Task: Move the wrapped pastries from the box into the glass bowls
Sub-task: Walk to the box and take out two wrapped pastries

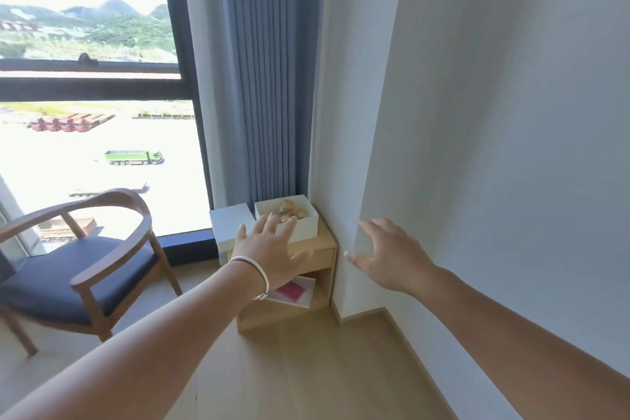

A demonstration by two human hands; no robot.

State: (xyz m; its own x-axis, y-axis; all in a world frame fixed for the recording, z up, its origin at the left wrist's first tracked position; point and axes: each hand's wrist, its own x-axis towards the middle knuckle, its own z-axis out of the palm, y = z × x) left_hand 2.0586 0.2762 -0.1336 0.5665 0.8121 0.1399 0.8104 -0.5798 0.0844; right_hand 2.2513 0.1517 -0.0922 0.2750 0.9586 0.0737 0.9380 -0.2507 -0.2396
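A white open box (305,227) stands on a small wooden side table (324,244) in the corner by the curtain. Brown wrapped pastries (293,210) show inside it. My left hand (269,249), with a silver bracelet on the wrist, is stretched out with spread fingers in front of the box, holding nothing. My right hand (385,254) is also spread and empty, in front of the white wall corner to the right of the table. No glass bowls are in view.
A white lid or second box (230,225) lies left of the open box. The table's lower shelf holds a pink card on white paper (291,290). A wooden armchair with a dark seat (78,273) stands at the left by the window. Wood floor (306,368) below.
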